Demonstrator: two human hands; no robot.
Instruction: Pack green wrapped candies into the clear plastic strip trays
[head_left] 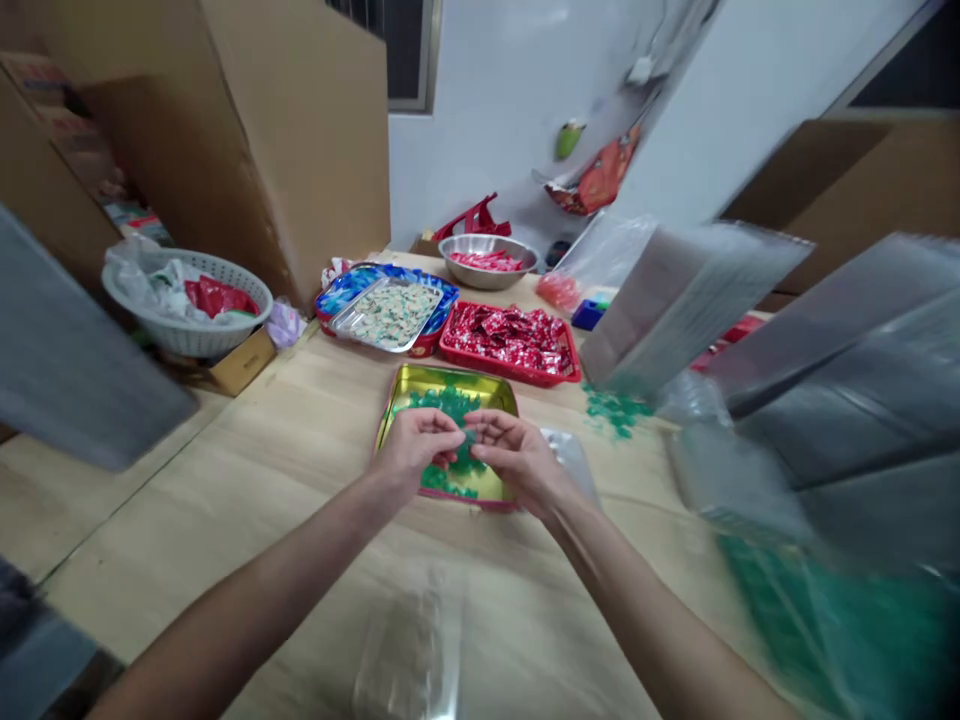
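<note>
Two bare hands meet over a gold tray (pixel 491 487) on the worktop (pixel 300 440): the left hand (pixel 420 442) on the left, the right hand (pixel 521 455) on the right, fingertips close together. A small green piece (pixel 468 438) shows between them, above the tray. The fingers of both hands are bent inward, but blur hides the contact, so I cannot tell which hand grasps the piece, or whether both do.

Loose green pieces (pixel 452 400) lie inside the tray, and more green bits (pixel 619 410) are scattered to its right. Beyond the tray's far side stands a red basket (pixel 544 378) of red-and-white packets (pixel 514 335). To that basket's left, a metal tray (pixel 409 345) of pale pieces (pixel 394 312) rests over a container of blue packets (pixel 352 285). Farther back is a steel bowl (pixel 484 277) with pink-red sticks (pixel 487 261). Clear plastic (pixel 409 650) lies at the near edge.
</note>
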